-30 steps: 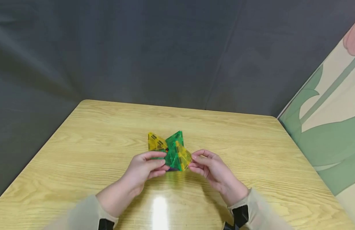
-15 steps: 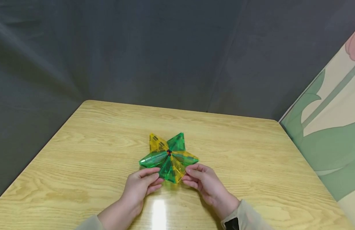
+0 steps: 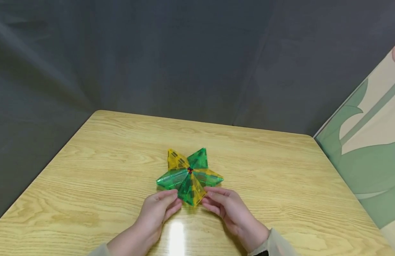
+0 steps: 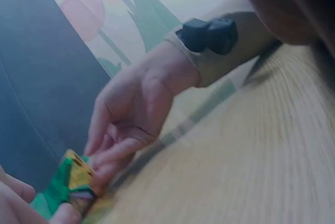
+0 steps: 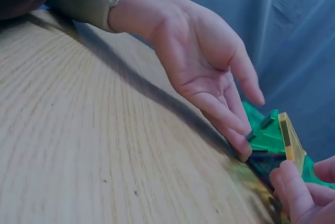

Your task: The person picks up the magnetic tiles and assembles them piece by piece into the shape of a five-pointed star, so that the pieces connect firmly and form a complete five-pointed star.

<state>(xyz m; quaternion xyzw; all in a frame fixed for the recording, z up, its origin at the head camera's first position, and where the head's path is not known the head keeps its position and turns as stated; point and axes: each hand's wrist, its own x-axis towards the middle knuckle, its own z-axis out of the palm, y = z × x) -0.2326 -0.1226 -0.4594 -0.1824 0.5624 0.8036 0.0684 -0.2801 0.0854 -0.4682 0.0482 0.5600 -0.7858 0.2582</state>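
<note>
A star of translucent green and yellow magnetic tiles [image 3: 173, 177] sits on the table, its raised points meeting at a small dark and red centre. My left hand [image 3: 156, 215] is at the left side of the front point. In the right wrist view, the fingertips of that left hand [image 5: 201, 62] touch the green tile's lower edge, with the thumb held apart. On the other side, my right hand [image 3: 231, 211] has its fingertips against the front point's yellow tile [image 4: 81, 174]. Its fingers look relaxed, with the thumb apart from them. The star's underside is mostly hidden.
The wood-grain table [image 3: 280, 177] extends around the star on every side. A dark curtain [image 3: 197, 64] hangs behind its far edge. At the right stands a wall panel [image 3: 377, 142] with a flower pattern.
The star's front point has come down from a raised, tilted position, with both hands moving down and toward me alongside it. The star now lies spread out, and the left thumb has parted from it.
</note>
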